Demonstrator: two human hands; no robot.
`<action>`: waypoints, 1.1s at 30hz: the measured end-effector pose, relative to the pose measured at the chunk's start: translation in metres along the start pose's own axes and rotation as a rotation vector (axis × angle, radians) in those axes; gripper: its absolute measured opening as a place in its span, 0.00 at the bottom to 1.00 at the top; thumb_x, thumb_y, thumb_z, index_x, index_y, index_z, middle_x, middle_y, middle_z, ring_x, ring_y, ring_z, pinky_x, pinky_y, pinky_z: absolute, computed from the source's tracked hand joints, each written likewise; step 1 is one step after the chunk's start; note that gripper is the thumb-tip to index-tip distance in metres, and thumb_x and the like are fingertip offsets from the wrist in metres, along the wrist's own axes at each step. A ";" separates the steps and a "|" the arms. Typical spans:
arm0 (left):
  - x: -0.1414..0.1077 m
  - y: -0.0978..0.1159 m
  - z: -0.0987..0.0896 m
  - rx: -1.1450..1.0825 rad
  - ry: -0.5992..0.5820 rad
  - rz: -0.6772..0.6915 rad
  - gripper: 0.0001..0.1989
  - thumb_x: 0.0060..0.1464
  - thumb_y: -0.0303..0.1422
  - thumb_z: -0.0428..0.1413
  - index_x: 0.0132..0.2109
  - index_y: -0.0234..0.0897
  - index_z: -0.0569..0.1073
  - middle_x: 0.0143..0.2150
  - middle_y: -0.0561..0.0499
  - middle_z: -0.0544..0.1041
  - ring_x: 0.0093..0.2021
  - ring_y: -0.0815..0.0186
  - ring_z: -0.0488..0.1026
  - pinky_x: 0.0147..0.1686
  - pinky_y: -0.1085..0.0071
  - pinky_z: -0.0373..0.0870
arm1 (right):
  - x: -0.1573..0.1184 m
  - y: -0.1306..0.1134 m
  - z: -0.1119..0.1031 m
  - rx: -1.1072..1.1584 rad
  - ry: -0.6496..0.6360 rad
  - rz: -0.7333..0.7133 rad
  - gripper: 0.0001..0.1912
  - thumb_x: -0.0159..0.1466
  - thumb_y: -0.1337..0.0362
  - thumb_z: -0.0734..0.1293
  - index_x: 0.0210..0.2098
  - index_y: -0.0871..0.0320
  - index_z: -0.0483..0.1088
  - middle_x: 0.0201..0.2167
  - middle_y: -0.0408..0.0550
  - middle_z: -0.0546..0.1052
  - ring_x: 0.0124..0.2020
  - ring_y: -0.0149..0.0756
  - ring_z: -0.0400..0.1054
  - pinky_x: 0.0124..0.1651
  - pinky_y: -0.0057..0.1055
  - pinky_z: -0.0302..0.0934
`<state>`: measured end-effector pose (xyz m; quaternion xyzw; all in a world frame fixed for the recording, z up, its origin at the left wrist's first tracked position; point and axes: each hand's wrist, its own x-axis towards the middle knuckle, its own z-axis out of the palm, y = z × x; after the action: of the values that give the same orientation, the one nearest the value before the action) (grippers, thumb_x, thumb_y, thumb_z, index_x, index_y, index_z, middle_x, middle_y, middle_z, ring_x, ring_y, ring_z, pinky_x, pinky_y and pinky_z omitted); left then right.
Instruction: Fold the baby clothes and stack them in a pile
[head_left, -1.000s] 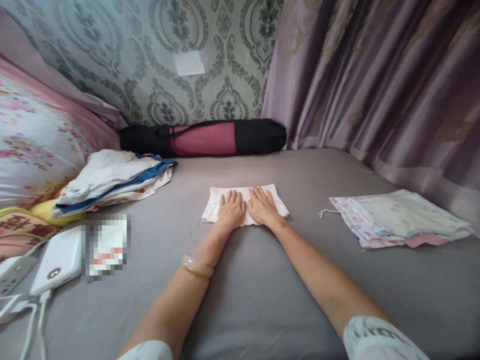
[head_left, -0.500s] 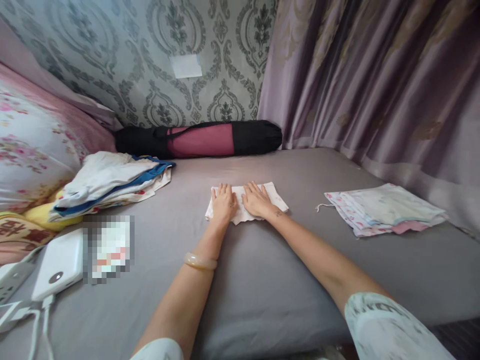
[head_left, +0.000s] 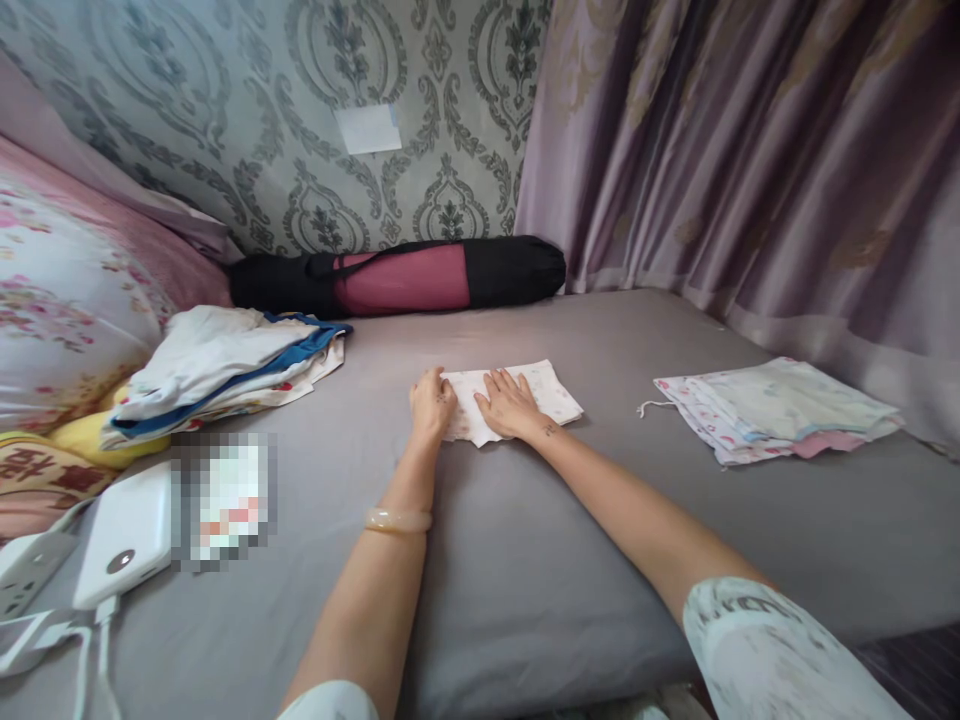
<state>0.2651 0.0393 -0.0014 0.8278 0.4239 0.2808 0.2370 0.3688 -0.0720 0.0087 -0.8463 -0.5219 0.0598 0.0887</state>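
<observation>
A folded white cloth (head_left: 555, 392) with a faint print lies flat on the grey bed sheet in front of me. My left hand (head_left: 432, 402) is at its left edge, fingers curled and closed round that edge; the fingertips are partly hidden. A pale bangle (head_left: 399, 520) circles my left wrist. Flat on the middle of the cloth rests my right hand (head_left: 511, 402), its fingers stretched out and spread.
To the right is a stack of folded printed clothes (head_left: 787, 410). On the left lie another clothes pile (head_left: 217, 350), a white power bank (head_left: 131, 530) with cables and a power strip (head_left: 34, 570). A black and maroon rolled bag (head_left: 405, 278) lies along the wall.
My left hand has slid left from the cloth's top to its left edge, and its fingers have curled in. My right hand stays pressed on the cloth.
</observation>
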 end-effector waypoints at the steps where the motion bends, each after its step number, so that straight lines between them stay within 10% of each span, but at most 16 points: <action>1: 0.001 -0.001 -0.001 -0.022 -0.004 -0.014 0.20 0.58 0.26 0.46 0.56 0.29 0.71 0.55 0.37 0.75 0.59 0.55 0.68 0.60 0.58 0.61 | 0.001 -0.002 -0.002 -0.002 -0.014 0.007 0.34 0.70 0.53 0.47 0.68 0.68 0.50 0.70 0.58 0.50 0.70 0.46 0.40 0.68 0.50 0.31; 33: 0.022 -0.029 -0.002 -0.491 0.177 -0.235 0.17 0.47 0.26 0.47 0.42 0.32 0.76 0.42 0.42 0.79 0.45 0.60 0.76 0.50 0.65 0.70 | 0.020 -0.063 0.016 0.079 0.067 -0.059 0.32 0.71 0.55 0.47 0.67 0.70 0.52 0.69 0.60 0.52 0.70 0.45 0.42 0.69 0.47 0.33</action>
<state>0.2578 0.0735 -0.0122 0.6630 0.4554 0.4167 0.4236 0.3199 -0.0255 0.0061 -0.8280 -0.5405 0.0493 0.1409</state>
